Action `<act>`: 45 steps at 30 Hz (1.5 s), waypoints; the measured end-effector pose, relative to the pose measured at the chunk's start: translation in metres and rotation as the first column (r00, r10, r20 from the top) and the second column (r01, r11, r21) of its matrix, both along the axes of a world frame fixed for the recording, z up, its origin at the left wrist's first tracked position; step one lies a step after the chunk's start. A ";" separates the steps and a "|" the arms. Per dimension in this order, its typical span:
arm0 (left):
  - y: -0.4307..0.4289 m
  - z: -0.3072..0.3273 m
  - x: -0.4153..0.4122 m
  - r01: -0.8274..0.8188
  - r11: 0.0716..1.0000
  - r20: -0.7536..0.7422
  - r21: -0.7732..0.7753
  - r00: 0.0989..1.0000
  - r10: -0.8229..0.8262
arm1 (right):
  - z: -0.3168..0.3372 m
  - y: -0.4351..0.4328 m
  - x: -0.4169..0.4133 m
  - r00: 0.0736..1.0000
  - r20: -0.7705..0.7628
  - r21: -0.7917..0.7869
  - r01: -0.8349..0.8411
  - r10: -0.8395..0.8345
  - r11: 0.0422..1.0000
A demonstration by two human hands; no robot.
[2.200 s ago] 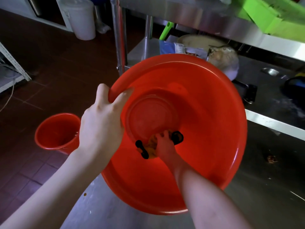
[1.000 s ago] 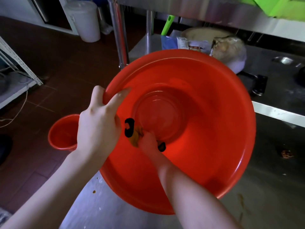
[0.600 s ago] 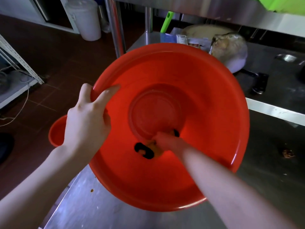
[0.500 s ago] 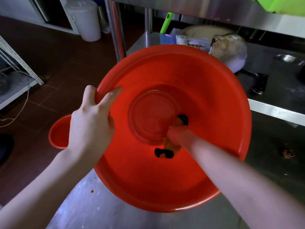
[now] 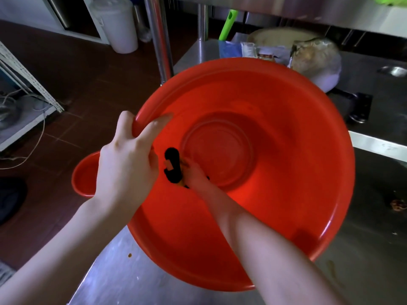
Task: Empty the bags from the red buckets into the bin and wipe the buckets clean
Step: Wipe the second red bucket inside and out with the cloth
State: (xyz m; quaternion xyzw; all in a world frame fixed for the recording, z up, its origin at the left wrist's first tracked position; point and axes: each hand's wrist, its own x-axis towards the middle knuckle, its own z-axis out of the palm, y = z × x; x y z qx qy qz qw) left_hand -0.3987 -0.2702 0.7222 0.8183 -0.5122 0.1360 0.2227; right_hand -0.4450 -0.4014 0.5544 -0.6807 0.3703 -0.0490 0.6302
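A large red bucket point(image 5: 286, 172) is tilted toward me over the steel table. My left hand point(image 5: 127, 164) grips its left rim, thumb inside. Deep inside the bucket, my right hand point(image 5: 195, 177) presses a yellow and black cloth point(image 5: 172, 167) against the lower left wall beside the round base. A second, smaller red bucket point(image 5: 84, 179) stands on the floor to the left, partly hidden behind my left hand.
The steel table point(image 5: 136, 280) lies under the bucket, with small food specks. A white lidded bin point(image 5: 120, 25) stands on the brown tiled floor at the back. A table leg point(image 5: 158, 38), a green handle point(image 5: 228, 24), packets and a foil-covered bowl point(image 5: 317, 60) sit behind the bucket.
My right hand has swept the cloth around the inside of the bucket, from the right of the base to the lower left wall. My left hand has kept hold of the rim.
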 end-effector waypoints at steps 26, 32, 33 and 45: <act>-0.007 0.001 -0.022 0.052 0.999 -0.054 0.011 0.997 -0.051 | -0.004 -0.033 -0.003 0.923 0.119 0.131 0.351 -0.366 0.927; -0.004 0.003 -0.031 0.056 0.998 -0.045 0.012 0.997 -0.055 | 0.038 -0.065 -0.006 0.692 0.239 0.550 0.481 -0.681 0.683; -0.002 0.002 -0.032 0.060 0.998 -0.046 0.012 0.997 -0.060 | 0.041 -0.065 -0.018 0.727 0.244 0.475 0.487 -0.641 0.733; 0.000 0.000 -0.032 0.040 0.999 -0.067 -0.003 0.997 -0.040 | 0.015 -0.082 -0.096 0.962 -0.110 -0.924 -0.006 -0.251 0.382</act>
